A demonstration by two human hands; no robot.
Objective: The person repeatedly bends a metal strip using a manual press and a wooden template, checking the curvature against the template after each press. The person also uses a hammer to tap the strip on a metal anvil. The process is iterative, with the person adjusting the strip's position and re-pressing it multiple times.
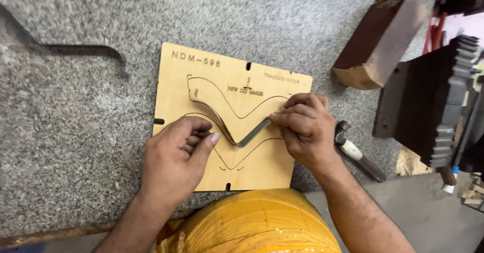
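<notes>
Plywood die board (262, 167), pale and smooth, lies flat on a speckled grey stone slab (75, 106), its long edges running roughly left to right with a slight tilt, the far edge rising toward the left. Thin curved slots are cut through the board, tracing a wavy outline, and small dark notches mark its edges. A bent steel strip (229, 132), thin, grey and ribbon-like, stands on edge in the slot: from the board's upper left it sweeps down to a sharp V near the board's middle, then rises toward the right. The left hand (176, 159) rests on the board's near left part with fingers curled in and the thumb stretched toward the V of the strip; whether the thumb touches the metal is hard to tell. The right hand (305, 129) covers the board's right part, its fingertips bunched and pinching the strip's right end, which they hide. Right of the board lies a hammer (358, 154) with a dark head and a white band on its handle, partly behind the wrist. Beyond it, farther right of the board, sit a dark wooden block (378, 41) and a toothed dark metal piece (438, 101), cut off by the frame. Yellow patterned cloth (252, 222) overlaps the board's near edge.
</notes>
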